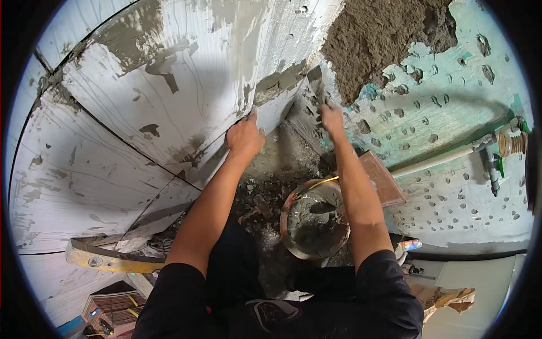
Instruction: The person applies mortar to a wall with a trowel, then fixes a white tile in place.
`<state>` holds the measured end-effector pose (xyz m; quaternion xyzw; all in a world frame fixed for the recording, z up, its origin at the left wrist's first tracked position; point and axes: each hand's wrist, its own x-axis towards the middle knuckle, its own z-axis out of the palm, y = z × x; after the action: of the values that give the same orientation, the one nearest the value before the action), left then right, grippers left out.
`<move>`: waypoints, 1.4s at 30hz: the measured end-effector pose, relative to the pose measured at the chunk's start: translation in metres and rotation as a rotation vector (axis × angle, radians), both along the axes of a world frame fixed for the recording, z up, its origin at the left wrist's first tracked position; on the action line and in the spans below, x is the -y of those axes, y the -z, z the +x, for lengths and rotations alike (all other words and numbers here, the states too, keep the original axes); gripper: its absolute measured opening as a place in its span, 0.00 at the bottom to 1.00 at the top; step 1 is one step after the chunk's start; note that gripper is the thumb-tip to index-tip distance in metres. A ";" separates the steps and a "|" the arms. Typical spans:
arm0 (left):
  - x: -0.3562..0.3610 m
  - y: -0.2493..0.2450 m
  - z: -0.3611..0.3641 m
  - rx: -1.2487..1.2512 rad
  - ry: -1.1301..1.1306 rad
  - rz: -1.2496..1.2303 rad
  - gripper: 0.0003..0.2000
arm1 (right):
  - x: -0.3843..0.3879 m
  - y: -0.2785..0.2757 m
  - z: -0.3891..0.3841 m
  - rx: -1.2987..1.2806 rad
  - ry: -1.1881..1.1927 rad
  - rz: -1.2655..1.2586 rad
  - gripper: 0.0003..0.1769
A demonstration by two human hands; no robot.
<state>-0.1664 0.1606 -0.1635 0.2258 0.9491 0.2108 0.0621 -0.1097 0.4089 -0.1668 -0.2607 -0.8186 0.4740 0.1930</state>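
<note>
My left hand is closed at the left end of a narrow white tile, low on the wall, with its fingers on the tile's edge. Grey mortar shows along the top of that tile. On the other side of the corner, my right hand has its fingers curled together beside a grey, mortar-smeared piece; what they grip is hidden. Below my right forearm stands a round bucket with wet grey mortar in it.
Large white tiles cover the left wall. A pitted green-white wall with exposed rough mortar and a pipe is at right. A reddish tile leans by the bucket. A yellow level lies left; rubble covers the floor.
</note>
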 end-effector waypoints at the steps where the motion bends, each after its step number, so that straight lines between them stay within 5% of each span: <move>1: 0.000 0.003 -0.002 -0.014 0.002 0.008 0.32 | -0.005 -0.003 -0.011 0.004 0.006 -0.020 0.15; 12: 0.002 0.005 -0.003 -0.002 0.018 0.022 0.31 | 0.032 -0.023 -0.044 0.205 -0.083 -0.228 0.13; 16: 0.001 0.005 -0.004 0.001 0.027 0.029 0.30 | 0.062 -0.033 -0.030 0.355 -0.340 0.243 0.14; 17: 0.001 0.005 -0.003 -0.001 0.027 0.032 0.30 | 0.066 -0.022 -0.033 0.245 -0.233 -0.031 0.14; 24: 0.003 0.005 -0.005 -0.014 0.046 0.038 0.32 | 0.113 -0.063 -0.009 0.253 -0.150 -0.344 0.16; 31: 0.004 0.008 -0.005 -0.044 0.055 0.060 0.32 | 0.067 -0.029 0.008 -0.176 -0.166 -1.267 0.10; 38: 0.004 0.019 -0.005 -0.100 0.035 0.088 0.31 | 0.025 0.046 -0.029 -0.267 0.040 -0.530 0.10; 40: 0.003 0.021 -0.005 -0.135 0.028 0.086 0.31 | 0.016 0.072 -0.051 -0.300 0.081 0.056 0.23; 42: 0.003 0.017 -0.005 -0.074 0.025 0.079 0.32 | 0.025 0.069 -0.047 -0.318 0.007 0.379 0.28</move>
<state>-0.1715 0.1579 -0.1809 0.2476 0.9388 0.2386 0.0206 -0.1570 0.3841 -0.2362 -0.1449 -0.8513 0.3462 0.3666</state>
